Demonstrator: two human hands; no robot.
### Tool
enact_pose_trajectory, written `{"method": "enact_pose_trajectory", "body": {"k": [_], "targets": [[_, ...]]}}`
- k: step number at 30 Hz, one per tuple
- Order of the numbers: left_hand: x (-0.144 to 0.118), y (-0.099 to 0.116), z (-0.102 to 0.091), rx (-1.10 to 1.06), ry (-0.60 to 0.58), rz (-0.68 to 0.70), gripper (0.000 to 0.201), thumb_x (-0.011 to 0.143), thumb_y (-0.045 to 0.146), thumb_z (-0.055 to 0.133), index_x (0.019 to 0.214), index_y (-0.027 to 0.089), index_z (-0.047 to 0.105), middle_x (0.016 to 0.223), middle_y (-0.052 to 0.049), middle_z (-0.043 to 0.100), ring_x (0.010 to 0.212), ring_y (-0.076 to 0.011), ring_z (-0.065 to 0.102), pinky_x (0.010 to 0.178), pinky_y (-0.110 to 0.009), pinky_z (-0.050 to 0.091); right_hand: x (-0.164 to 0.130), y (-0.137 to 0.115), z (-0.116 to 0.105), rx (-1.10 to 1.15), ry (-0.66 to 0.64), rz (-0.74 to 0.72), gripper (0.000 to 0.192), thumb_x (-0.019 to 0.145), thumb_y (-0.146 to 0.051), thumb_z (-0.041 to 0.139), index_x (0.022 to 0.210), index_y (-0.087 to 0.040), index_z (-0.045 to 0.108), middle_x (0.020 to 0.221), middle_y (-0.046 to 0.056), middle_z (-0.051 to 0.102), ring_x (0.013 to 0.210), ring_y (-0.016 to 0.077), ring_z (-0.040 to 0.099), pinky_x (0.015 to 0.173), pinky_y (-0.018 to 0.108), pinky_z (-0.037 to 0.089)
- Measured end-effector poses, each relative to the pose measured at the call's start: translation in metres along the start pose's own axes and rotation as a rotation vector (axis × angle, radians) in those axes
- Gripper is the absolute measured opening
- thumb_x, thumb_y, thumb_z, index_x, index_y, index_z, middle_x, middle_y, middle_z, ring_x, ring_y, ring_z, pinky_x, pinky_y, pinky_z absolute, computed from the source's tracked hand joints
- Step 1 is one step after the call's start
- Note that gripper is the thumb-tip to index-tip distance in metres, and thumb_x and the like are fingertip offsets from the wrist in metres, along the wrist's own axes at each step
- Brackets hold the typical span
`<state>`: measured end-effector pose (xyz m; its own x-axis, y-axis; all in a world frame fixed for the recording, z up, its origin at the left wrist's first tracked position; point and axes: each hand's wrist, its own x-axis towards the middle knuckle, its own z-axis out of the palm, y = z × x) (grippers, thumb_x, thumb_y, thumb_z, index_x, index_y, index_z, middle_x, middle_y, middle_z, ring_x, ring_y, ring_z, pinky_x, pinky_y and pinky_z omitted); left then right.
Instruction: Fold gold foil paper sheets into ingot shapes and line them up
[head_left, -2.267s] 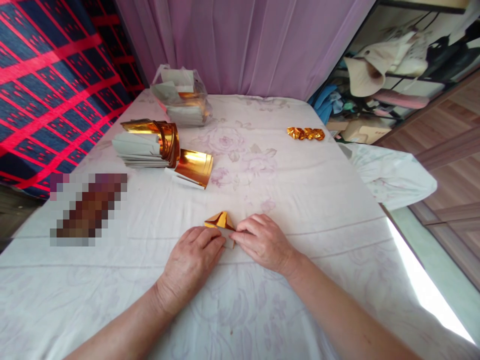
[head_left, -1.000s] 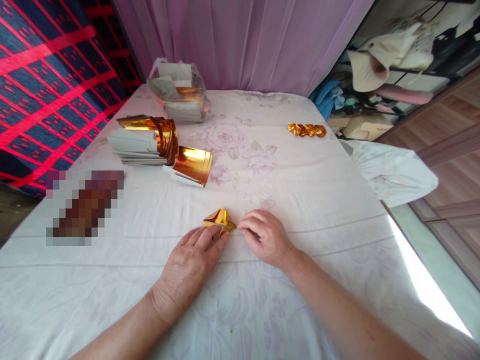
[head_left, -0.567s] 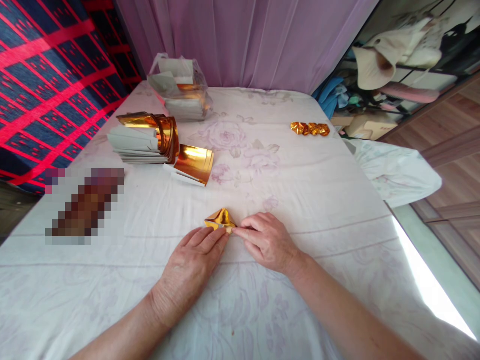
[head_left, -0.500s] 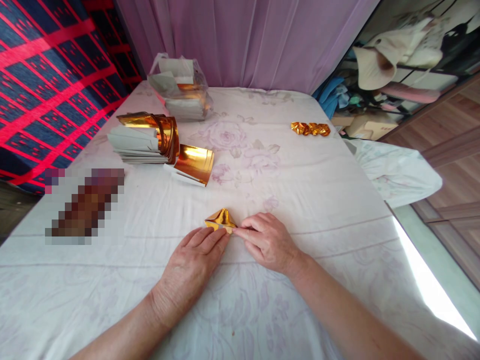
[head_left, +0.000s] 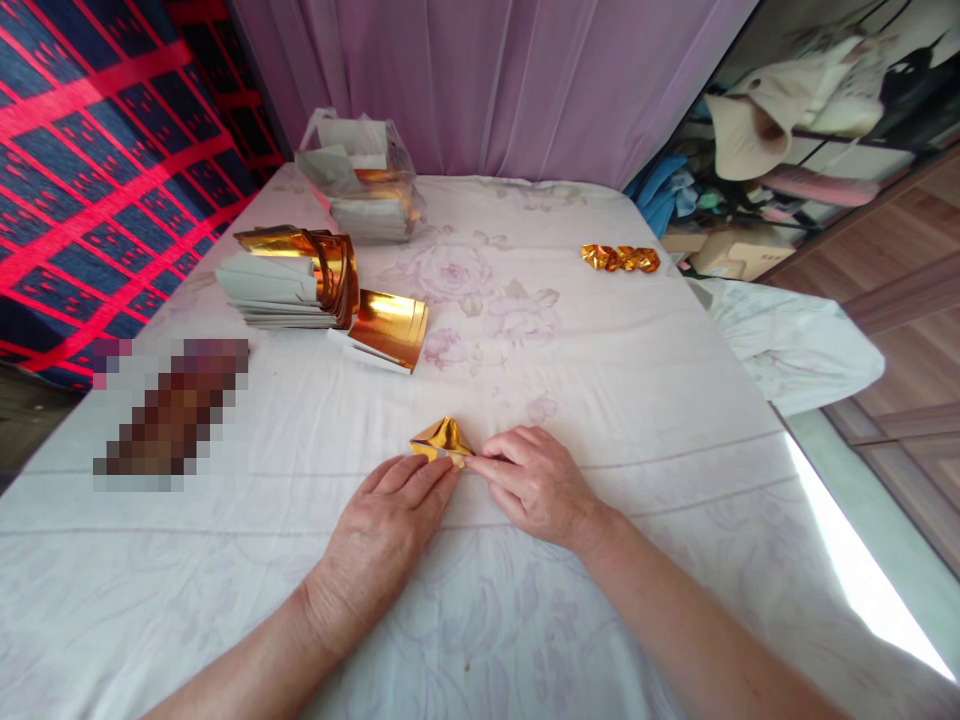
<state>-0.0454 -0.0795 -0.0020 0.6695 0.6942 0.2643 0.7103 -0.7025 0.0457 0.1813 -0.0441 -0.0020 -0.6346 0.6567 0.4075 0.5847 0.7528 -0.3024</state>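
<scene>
A small piece of folded gold foil paper lies on the tablecloth, with a raised peak in its middle. My left hand lies flat, fingers stretched out, and its fingertips press down the near edge of the paper. From the other side, my right hand has its fingers curled, with the index finger and thumb brought together at the paper's right corner. The part of the paper beneath my left fingertips is hidden.
A fanned stack of gold-and-grey paper sheets sits at the left, with loose gold sheets beside it. Behind stands a clear plastic bag of sheets. A row of folded gold pieces rests at the far right. A pixelated patch covers something at left.
</scene>
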Motion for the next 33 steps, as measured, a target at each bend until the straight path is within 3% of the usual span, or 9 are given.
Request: {"method": "enact_pose_trajectory", "body": {"k": [6,10,18,33], "targets": [[0.0010,0.0001,-0.0021,0.018,-0.014,0.014,0.038,0.093,0.008,0.045,0.128,0.012,0.056,0.123,-0.011,0.066,0.107,-0.0245,0.061,0.091,-0.042,0.054,-0.0047,0.0035,0.0027,0.039,0.195,0.064,0.027,0.081,-0.008,0.051,0.088,-0.021,0.073,0.079,0.002,0.066,0.072,0.0158,0.058,0.068,0.031,0.045],[0.0006,0.0009,-0.0008,0.006,0.001,0.002,0.037,0.093,0.008,0.045,0.127,0.012,0.057,0.122,-0.010,0.067,0.107,-0.0248,0.061,0.090,-0.043,0.054,-0.0031,0.0013,0.0018,0.005,0.130,0.044,0.027,0.082,-0.008,0.049,0.085,-0.022,0.072,0.076,0.002,0.065,0.069,0.0152,0.056,0.066,0.031,0.043],[0.0021,0.0014,-0.0015,0.016,-0.004,-0.007,0.037,0.092,0.008,0.046,0.128,0.014,0.057,0.122,-0.008,0.067,0.106,-0.0241,0.062,0.091,-0.040,0.053,0.0006,-0.0051,0.0017,-0.039,0.015,-0.015,0.032,0.087,-0.010,0.048,0.106,-0.019,0.071,0.077,0.003,0.063,0.071,0.0175,0.054,0.066,0.033,0.042],[0.0011,0.0018,0.0007,0.027,-0.008,-0.003,0.036,0.092,0.010,0.050,0.127,0.012,0.057,0.123,-0.009,0.066,0.108,-0.0248,0.060,0.092,-0.041,0.051,0.0015,-0.0061,0.0014,-0.096,0.013,-0.008,0.030,0.088,-0.011,0.047,0.104,-0.019,0.070,0.077,0.003,0.063,0.070,0.0165,0.053,0.066,0.032,0.040]]}}
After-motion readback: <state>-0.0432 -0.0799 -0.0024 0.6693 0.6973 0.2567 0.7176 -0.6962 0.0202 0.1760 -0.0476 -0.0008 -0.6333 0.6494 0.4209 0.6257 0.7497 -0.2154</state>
